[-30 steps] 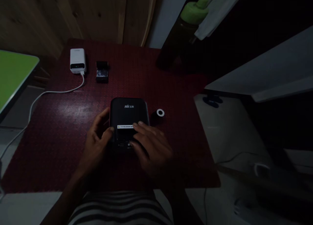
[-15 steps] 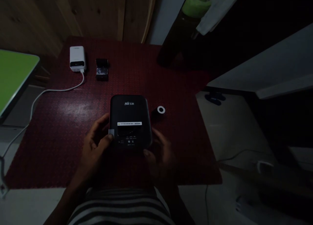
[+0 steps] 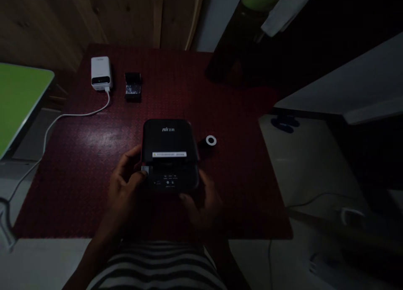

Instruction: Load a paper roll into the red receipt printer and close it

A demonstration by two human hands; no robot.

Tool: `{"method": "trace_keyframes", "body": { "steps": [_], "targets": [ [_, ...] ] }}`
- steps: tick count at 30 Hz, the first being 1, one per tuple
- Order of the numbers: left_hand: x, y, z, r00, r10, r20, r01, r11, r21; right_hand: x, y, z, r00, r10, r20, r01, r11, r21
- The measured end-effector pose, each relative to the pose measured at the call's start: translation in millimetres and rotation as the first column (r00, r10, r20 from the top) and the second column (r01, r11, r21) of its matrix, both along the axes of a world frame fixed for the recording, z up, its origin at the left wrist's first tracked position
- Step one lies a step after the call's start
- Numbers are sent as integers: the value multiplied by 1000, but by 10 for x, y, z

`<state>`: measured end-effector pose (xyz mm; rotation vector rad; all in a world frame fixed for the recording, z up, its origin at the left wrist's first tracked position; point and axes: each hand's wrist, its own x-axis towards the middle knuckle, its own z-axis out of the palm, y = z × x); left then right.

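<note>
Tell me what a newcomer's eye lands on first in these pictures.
The black box-shaped device in the middle of the dark red table mat stands out first, with the left hand and right hand at its near corners. Beyond it to the left, a white power bank trails a white cable. The bright green tabletop at the far left also catches the eye.

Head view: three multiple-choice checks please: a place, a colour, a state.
1. Where is the black roll with white core relative to the black device? A right; B left; C on top.
2. What colour is the power bank? A green; B red; C white.
3. What is the left hand doing? A pressing the power bank; B touching the black device; C holding the roll.
Answers: 1 A, it lies beside the device's right edge. 2 C, its casing shows white. 3 B, its thumb rests on the device's near left edge.
</note>
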<state>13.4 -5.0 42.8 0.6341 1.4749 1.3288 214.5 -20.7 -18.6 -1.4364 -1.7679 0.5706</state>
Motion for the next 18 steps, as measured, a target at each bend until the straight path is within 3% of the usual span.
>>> {"method": "trace_keyframes", "body": {
  "steps": [7, 11, 13, 16, 18],
  "targets": [
    [-24, -49, -75, 990, -21, -143, 29, 998, 55, 55, 13, 17, 998, 66, 5, -66, 998, 17],
    [-76, -103, -196, 981, -65, -185, 89, 988, 126, 149, 96, 226, 997, 68, 30, -69, 997, 28],
    [-81, -121, -255, 975, -71, -209, 109, 978, 177, 157, 241, 398, 995, 71, 74, -80, 989, 124],
    [-73, -132, -352, 949, -63, -308, 145, 957, 252, 56, 596, 650, 956, 209, 207, -264, 919, 291],
    [-74, -131, -424, 924, -59, -378, 179, 940, 291, -90, 853, 773, 878, 331, 345, -427, 868, 253]
  ]
}}
